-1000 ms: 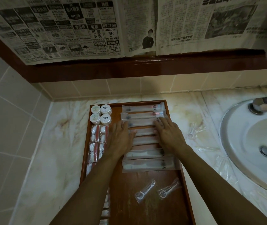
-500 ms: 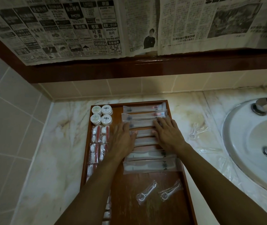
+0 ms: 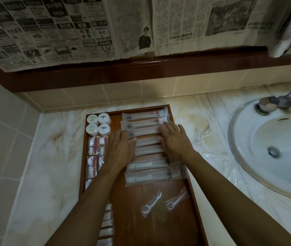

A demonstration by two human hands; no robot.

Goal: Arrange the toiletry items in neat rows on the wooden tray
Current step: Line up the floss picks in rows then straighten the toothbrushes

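The long rectangular dark-wood tray (image 3: 182,219), with its low raised rim, runs from the centre of the frame to the bottom edge on the pale veined marble counter (image 3: 49,157); at the right edge sits the round white ceramic basin (image 3: 258,157).

Down the right half of the tray lies a column of long frosted-plastic toothbrush sachets (image 3: 151,176), each laid crosswise. The left hand (image 3: 121,151) and right hand (image 3: 175,141) lie flat on the middle sachets, fingers straight, pressing rather than grasping anything. The film looks slick and slightly puffed, so in my judgement an uneven push could make the packets ride over one another or fan out of line. The lower ones already sit a little askew and reach the tray's right rim; a push toward that side might slide an end over it.

Along the left rim runs a row of small clear packets with white and red contents (image 3: 97,150), possibly cotton items, though the dim view leaves that unsure. A sweeping wrist could nudge them.

At the tray's upper left stand four short round white lidded jars (image 3: 98,124), touching in a square, rigid and stable.

Two clear-wrapped white floss picks (image 3: 164,201) lie tilted on bare wood in the lower centre; more clear wrappers (image 3: 201,137) lie on the counter between tray and basin, light enough to be overlooked.
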